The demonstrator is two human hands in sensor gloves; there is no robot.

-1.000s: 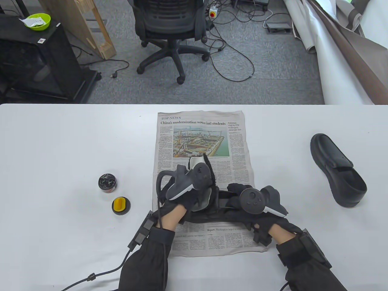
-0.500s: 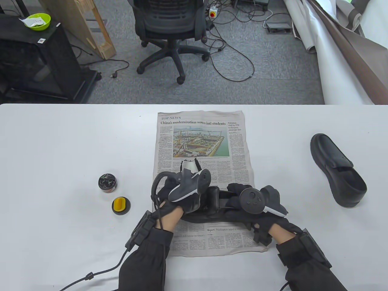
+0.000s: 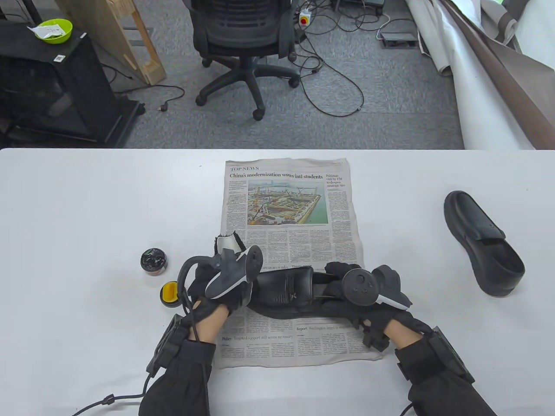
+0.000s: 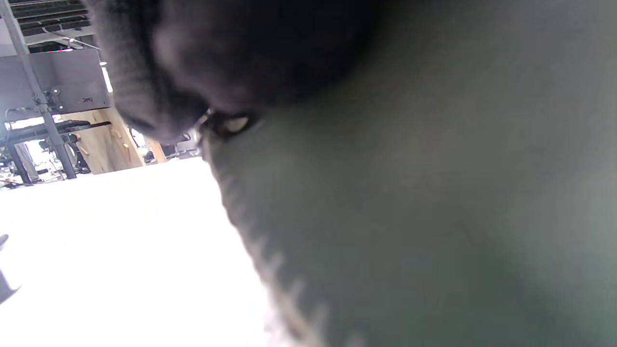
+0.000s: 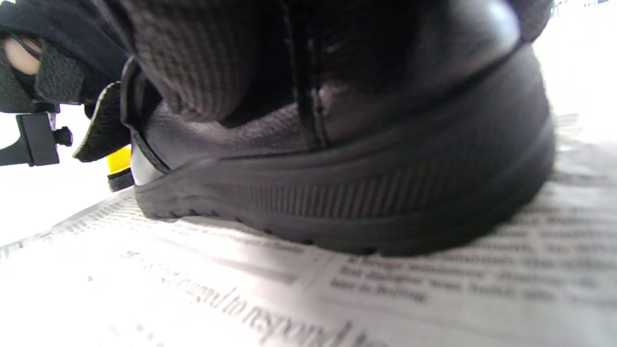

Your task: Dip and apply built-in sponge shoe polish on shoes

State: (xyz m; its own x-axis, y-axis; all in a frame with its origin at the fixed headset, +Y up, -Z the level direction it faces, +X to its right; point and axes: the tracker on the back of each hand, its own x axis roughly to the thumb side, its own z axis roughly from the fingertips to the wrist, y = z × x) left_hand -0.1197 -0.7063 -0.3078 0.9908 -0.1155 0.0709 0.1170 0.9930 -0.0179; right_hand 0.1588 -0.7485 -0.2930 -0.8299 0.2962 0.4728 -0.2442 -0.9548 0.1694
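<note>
A black shoe [image 3: 284, 291] lies on its side on the newspaper [image 3: 286, 203], toe to the left. My right hand [image 3: 340, 275] grips its heel end; the right wrist view shows the fingers [image 5: 207, 62] curled over the shoe's upper [image 5: 337, 193]. At the paper's left edge, just left of the toe, my left hand [image 3: 219, 264] holds a white sponge applicator [image 3: 225, 242] with a dark edge. The open polish tin [image 3: 153, 261] stands further left. Its yellow lid [image 3: 169, 294] is partly hidden behind my left hand's tracker. The left wrist view is a dark blur.
A second black shoe [image 3: 483, 242] sits on the white table [image 3: 86, 208] at the right. Beyond the table's far edge are an office chair [image 3: 243, 39], floor cables and a black cabinet [image 3: 52, 82].
My left hand has moved left and slightly toward me with the applicator, off the shoe's upper to the paper's left edge, uncovering the toe. The right hand and shoe have stayed put.
</note>
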